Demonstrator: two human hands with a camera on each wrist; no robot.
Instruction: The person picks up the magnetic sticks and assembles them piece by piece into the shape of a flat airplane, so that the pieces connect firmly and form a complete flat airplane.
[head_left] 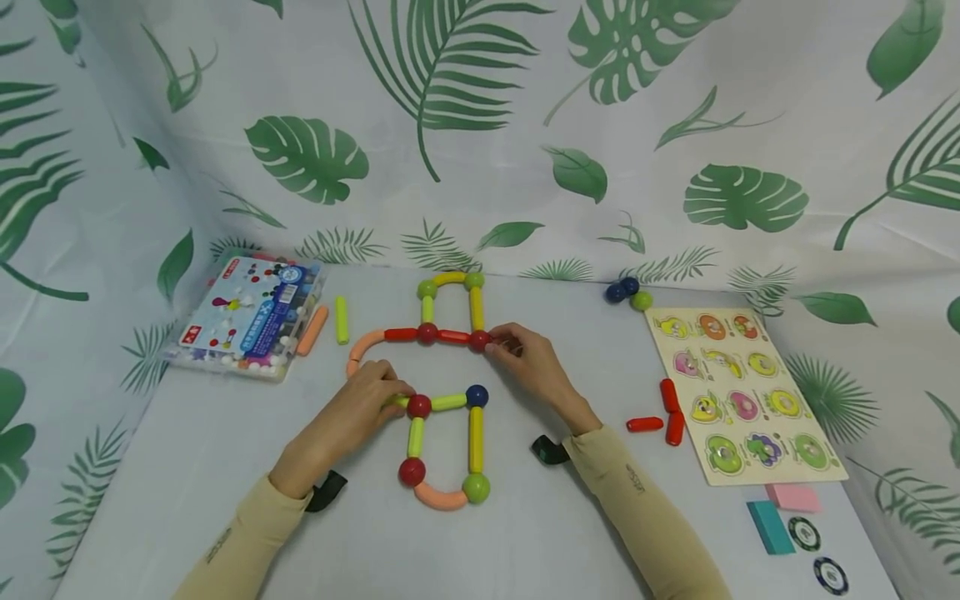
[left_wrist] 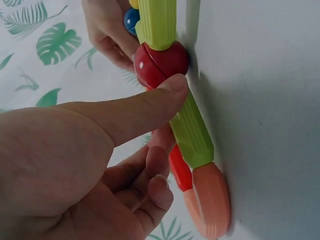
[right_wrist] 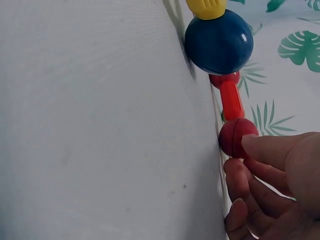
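On the white table (head_left: 187,467) lies a flat figure of magnetic rods and balls (head_left: 450,392), two loops joined by a curved salmon rod (head_left: 363,347) at the left. The left hand (head_left: 356,412) grips the short green rod (left_wrist: 192,132) just left of the near loop's red ball (head_left: 418,406), thumb tip against that ball and fingers curled under the rod. The right hand (head_left: 528,362) pinches the dark red ball (head_left: 479,340) at the right end of the red rod row, thumb and forefinger closed on it; the other fingers are curled beneath.

Bare table lies near the person, below the near loop, and between the figure and the three loose red rods (head_left: 663,414) to the right. Further right a wooden fruit puzzle board (head_left: 742,396) reaches close to the table's right edge; two blue balls and a green ball (head_left: 628,292) sit just beyond its far corner. On the far left a clear parts box (head_left: 251,317) rests near the left edge, with an orange rod (head_left: 312,330) and a green rod (head_left: 342,319) beside it. Near right: a teal block (head_left: 769,527), a pink block (head_left: 793,497) and two round chips (head_left: 817,554).

The left hand hides the joint between green rod and salmon curve in the head view. The left wrist view cuts off the far loop; the right wrist view shows only a blue ball (right_wrist: 218,42), a red rod and the pinched ball. The box's print is too small to read.
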